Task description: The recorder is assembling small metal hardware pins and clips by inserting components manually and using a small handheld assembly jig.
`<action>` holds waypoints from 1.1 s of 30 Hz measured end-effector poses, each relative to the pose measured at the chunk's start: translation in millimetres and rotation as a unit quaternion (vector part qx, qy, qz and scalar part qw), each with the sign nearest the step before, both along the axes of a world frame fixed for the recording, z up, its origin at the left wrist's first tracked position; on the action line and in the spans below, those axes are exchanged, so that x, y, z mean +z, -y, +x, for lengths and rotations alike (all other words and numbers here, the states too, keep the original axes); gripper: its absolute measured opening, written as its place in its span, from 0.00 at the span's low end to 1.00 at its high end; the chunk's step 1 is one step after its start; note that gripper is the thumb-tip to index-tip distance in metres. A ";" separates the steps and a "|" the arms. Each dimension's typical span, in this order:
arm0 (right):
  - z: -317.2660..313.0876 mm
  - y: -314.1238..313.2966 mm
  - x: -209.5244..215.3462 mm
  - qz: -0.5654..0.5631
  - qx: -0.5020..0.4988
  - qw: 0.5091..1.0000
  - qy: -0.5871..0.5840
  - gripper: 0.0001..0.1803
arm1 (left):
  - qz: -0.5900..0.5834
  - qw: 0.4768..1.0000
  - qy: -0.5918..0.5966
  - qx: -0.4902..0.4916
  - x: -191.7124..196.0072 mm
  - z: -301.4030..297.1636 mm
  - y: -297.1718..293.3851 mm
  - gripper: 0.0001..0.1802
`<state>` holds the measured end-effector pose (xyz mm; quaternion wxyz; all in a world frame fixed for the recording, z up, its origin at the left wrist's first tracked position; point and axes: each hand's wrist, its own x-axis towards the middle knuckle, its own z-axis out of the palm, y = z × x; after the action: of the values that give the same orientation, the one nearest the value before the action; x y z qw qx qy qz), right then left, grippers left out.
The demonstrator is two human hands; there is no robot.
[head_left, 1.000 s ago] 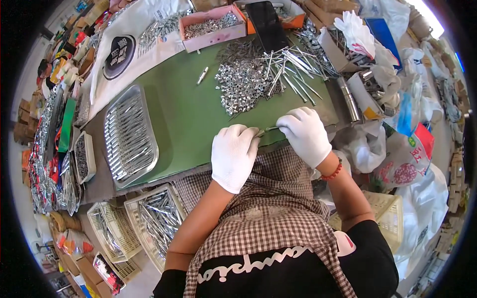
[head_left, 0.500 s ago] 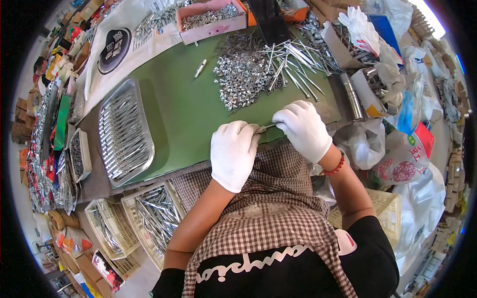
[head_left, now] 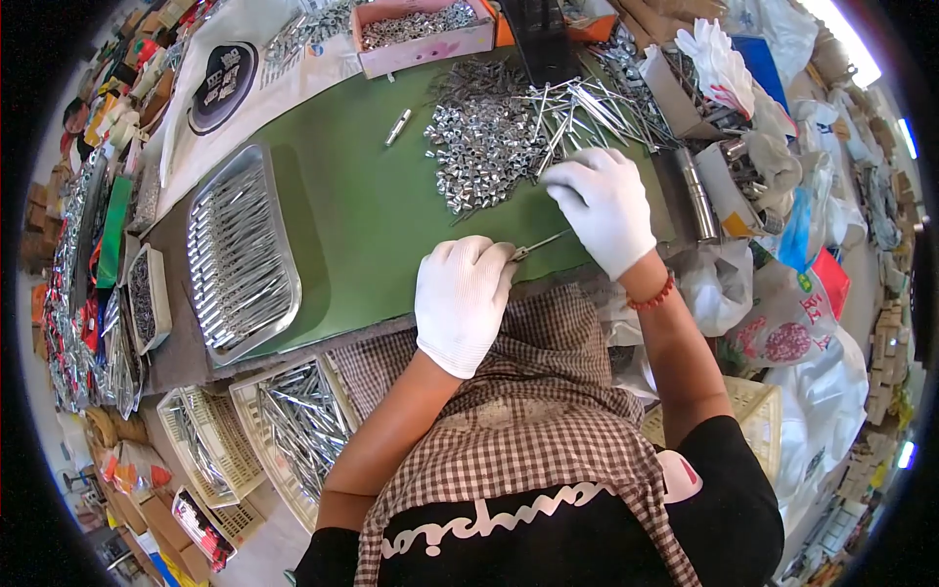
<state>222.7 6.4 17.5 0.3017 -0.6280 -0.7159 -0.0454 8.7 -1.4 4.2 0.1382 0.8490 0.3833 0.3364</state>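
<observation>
My left hand, in a white knit glove, pinches a thin metal rod by a wider metal end at the fingertips. The rod's bare tip points right. My right hand, gloved too, is off the rod, its thumb and forefinger apart at the near edge of the piled parts. Just beyond them lie long silvery pins, fanned out. To their left is a heap of small shiny metal sleeves, with darker small parts behind. All of these rest on a green mat.
A metal tray of neatly rowed rods stands at left. One short metal cylinder lies alone. Behind are a pink box of small parts and a black stand. A thick steel cylinder lies right; a crate holds rods below.
My right hand has let go of the rod and moved up and right toward the pins. My left hand stays in place, still holding the rod.
</observation>
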 end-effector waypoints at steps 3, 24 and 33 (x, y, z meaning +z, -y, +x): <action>-0.1 -16.4 -3.4 0.027 0.014 0.999 0.028 0.03 | 0.020 1.000 -0.007 -0.007 0.0 -0.1 -2.4 0.07; -22.4 24.3 12.8 -0.037 0.162 0.986 0.026 0.09 | 0.023 1.000 0.003 -0.012 -3.5 0.2 -4.2 0.07; -29.1 37.9 8.0 0.007 0.167 0.976 0.139 0.10 | -0.005 1.000 -0.005 -0.011 0.3 1.0 -2.2 0.07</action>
<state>193.6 -31.5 25.5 0.2067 -0.4851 -0.8452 -0.0863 9.7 0.9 4.5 0.1443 0.8541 0.3762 0.3289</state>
